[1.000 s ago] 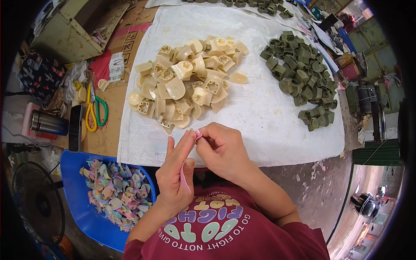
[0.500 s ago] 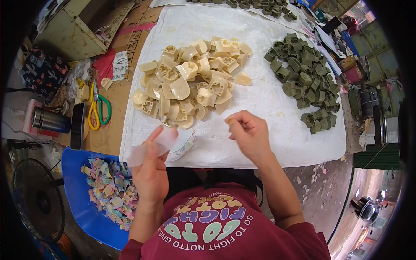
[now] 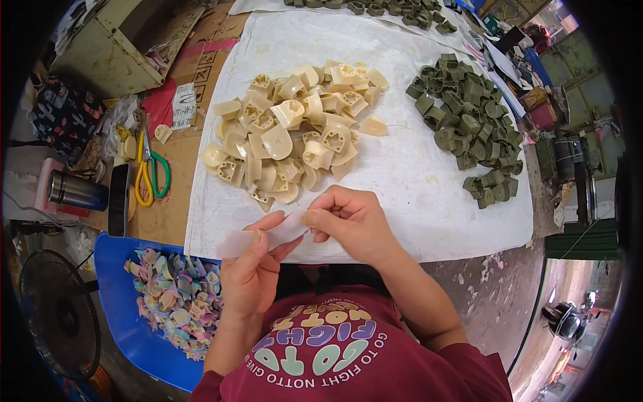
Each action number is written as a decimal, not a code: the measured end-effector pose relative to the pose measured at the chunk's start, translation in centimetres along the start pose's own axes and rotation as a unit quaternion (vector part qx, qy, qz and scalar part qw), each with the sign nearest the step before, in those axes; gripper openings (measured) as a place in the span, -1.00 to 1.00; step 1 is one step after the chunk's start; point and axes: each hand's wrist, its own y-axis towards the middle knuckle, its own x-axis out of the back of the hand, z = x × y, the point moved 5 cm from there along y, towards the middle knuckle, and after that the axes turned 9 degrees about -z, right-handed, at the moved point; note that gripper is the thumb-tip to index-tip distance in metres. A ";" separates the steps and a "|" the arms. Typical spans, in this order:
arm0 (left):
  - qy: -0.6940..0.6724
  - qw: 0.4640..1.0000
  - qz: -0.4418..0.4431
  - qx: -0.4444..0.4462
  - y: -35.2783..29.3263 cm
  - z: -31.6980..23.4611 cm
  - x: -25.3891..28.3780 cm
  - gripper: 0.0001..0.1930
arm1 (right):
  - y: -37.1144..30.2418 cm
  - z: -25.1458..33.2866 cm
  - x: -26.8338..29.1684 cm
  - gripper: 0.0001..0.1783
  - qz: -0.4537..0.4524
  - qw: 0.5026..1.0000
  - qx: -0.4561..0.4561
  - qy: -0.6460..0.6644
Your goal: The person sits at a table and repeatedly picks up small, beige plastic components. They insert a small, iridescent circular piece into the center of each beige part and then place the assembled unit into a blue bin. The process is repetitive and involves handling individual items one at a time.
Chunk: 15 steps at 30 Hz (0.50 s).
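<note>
My left hand (image 3: 253, 268) holds a thin, whitish, translucent strip (image 3: 284, 230) between thumb and fingers, above the near edge of the white cloth. My right hand (image 3: 351, 224) pinches the strip's right end, its thumb and fingertips pressed together. Just beyond the hands lies a heap of cream moulded plastic pieces (image 3: 274, 143), glossy and rounded, some showing hollow undersides with holes. One cream piece (image 3: 374, 126) rests apart on the heap's right side. The cloth directly beneath the strip is partly hidden.
Dark green moulded pieces (image 3: 462, 127) lie heaped on the white cloth (image 3: 429, 221) at right. Scissors (image 3: 151, 167), a phone (image 3: 119, 199) and a steel flask (image 3: 77, 189) sit at left. Below them stands a blue tub (image 3: 124, 321) of pastel scraps, beside a black fan (image 3: 60, 311).
My right hand has moved left and down, from over the cloth to the strip, and now grips its end. My left hand has shifted slightly right and down with the strip.
</note>
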 end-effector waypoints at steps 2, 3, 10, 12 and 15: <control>-0.025 0.999 -0.005 0.037 0.1 0.9 0.4 -0.62 | 1.1 -0.2 1.6 -0.87 0.031 0.999 -0.015 -0.007; -0.036 0.998 -0.009 0.055 0.1 1.2 0.5 -0.63 | 2.4 -0.3 3.1 -0.87 0.038 0.999 -0.003 -0.025; 0.045 0.998 -0.051 0.014 1.2 -0.2 -0.6 -0.62 | 8.6 3.7 12.0 -0.72 -0.301 0.616 0.395 -0.611; 0.016 0.997 -0.069 0.009 1.3 0.0 -0.4 -0.61 | 9.0 2.3 14.4 -0.71 -0.303 0.720 0.308 -0.543; -0.058 0.995 -0.071 0.034 1.7 0.0 0.6 -0.60 | 6.4 1.2 13.8 -0.75 -0.300 0.899 0.171 -0.271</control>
